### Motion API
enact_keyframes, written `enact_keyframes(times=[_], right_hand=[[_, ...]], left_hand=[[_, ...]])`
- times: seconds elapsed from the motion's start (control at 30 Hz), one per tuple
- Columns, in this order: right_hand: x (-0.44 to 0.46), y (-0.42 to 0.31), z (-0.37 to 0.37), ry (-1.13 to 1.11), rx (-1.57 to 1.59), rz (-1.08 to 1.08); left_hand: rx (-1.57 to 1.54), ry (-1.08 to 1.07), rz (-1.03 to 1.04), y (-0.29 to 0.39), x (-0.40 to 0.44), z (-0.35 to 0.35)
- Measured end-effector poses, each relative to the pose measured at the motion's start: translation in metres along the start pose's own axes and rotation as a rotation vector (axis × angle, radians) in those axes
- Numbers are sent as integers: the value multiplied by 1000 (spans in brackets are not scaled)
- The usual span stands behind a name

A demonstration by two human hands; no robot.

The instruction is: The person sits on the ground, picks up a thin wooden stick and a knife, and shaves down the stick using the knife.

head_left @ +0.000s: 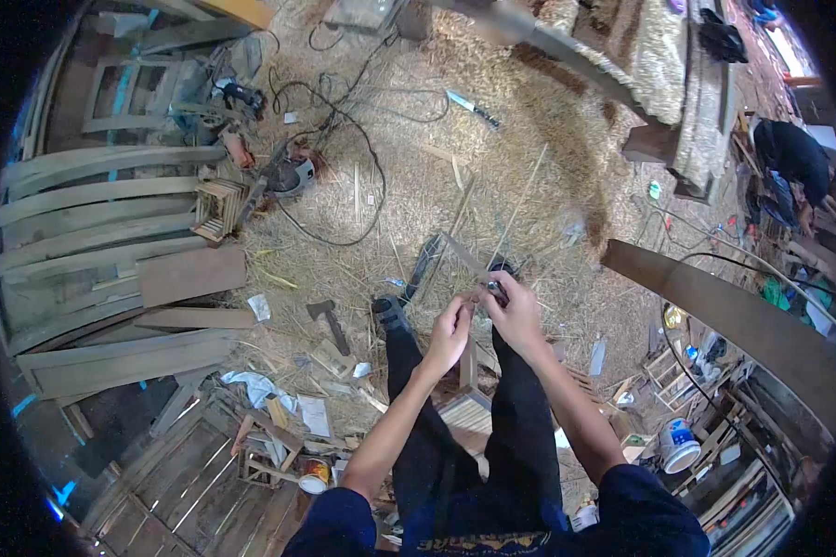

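Observation:
Both my hands meet above the space between my knees, near the middle of the view. My right hand point(515, 316) is closed round a small dark tool point(495, 292). A thin, flat strip point(463, 252) runs from my hands up and to the left, over the floor. My left hand point(450, 336) is pinched beside it, its fingertips close to the right hand's; what they hold is too small to make out. Below my hands stands a wooden piece point(469, 367) between my legs.
An axe point(330, 325) lies left of my feet, and a knife point(472, 109) farther ahead. A power tool point(293, 174) with a black cable is at upper left, by stacked boards point(111, 200). Another person point(794, 162) bends down at far right, beyond a long board point(724, 311).

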State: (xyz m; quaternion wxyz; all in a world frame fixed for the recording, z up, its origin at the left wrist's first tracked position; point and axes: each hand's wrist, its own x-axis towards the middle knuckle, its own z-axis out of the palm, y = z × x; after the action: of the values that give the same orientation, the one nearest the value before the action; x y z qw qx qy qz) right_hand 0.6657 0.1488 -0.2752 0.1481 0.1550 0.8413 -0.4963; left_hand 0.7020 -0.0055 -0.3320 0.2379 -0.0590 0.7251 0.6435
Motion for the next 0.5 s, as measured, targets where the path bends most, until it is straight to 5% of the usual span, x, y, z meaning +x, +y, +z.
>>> enact_keyframes(times=[0.17,0.3,0.47,0.5], right_hand=[[35,84,97,-42,-74,-50],[56,141,164,-125,-113,-95],[77,151,186,-236,-166,-164],[77,157,186,-169,38,-182]], left_hand=[[19,-19,-167,-107,25,-25],[-1,94,-83,-191,40,-42],[9,11,-154,-206,64,-65],[9,-12,-127,-196,68,-71]])
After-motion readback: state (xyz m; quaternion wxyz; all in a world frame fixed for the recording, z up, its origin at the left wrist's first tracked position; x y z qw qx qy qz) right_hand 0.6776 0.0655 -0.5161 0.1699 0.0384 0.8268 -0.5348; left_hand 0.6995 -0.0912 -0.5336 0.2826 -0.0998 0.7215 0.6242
